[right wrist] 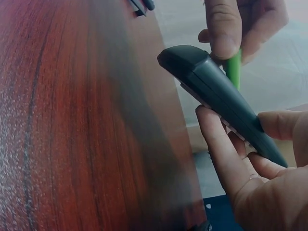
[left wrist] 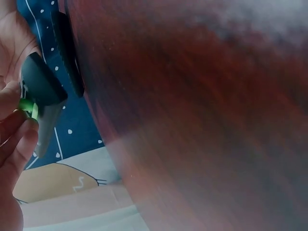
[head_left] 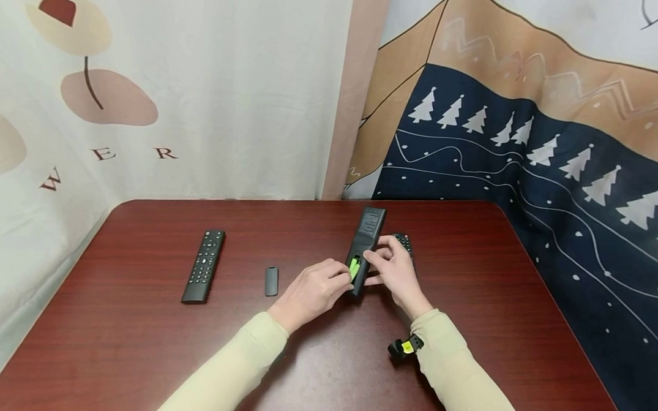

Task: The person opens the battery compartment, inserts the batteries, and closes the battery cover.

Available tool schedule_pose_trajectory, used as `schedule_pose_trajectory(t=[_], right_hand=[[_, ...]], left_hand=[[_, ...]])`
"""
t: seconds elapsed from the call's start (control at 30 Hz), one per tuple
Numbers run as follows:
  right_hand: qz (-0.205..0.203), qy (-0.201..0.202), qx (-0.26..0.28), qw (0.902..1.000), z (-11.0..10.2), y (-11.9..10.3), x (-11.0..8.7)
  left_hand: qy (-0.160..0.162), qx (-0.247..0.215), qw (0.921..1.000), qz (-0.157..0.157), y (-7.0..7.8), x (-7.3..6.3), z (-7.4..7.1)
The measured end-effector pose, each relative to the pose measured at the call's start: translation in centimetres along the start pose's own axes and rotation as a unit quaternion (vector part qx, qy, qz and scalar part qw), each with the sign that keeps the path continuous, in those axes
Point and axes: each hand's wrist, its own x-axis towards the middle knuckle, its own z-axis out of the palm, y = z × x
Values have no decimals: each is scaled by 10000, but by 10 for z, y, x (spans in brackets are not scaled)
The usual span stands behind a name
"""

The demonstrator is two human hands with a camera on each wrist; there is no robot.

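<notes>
In the head view a black remote control point(head_left: 367, 232) is held up over the table, its back with the printed label facing up. My right hand point(head_left: 394, 273) grips it, thumb on one side and fingers beneath the button side, as the right wrist view shows on the remote point(right wrist: 211, 84). The fingers of my left hand point(head_left: 315, 291) pinch a bright green battery point(head_left: 354, 268) at the open battery compartment. This battery point(right wrist: 234, 71) sticks up out of the remote at a slant. A second green piece shows beside it; my fingers partly cover both.
On the reddish-brown table point(head_left: 135, 344), another black remote point(head_left: 204, 267) lies button side up at the left. A small dark battery cover point(head_left: 272, 281) lies between it and my left hand. One more remote point(head_left: 403, 240) is partly hidden behind my right hand. Printed curtains hang behind the table.
</notes>
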Motion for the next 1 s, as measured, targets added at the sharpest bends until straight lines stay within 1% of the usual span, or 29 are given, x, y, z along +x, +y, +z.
schedule_pose_trajectory(t=[0.27, 0.63, 0.73, 0.9, 1.0], right_hand=[[8, -51, -34, 10000, 0, -2, -1], [-4, -133, -92, 9999, -1, -7, -1], [-10, -151, -98, 9998, -1, -9, -2], [-43, -244, -99, 9996, 0, -10, -2], [-77, -315, -92, 9994, 0, -10, -3]], left_hand=[[-47, -110, 9999, 60, 0, 1, -2], [-160, -32, 9998, 119, -1, 2, -4], [-182, -52, 9998, 59, -2, 3, -6], [-252, -111, 9995, -132, -1, 6, -9], [-226, -107, 9995, -182, -1, 6, -9]])
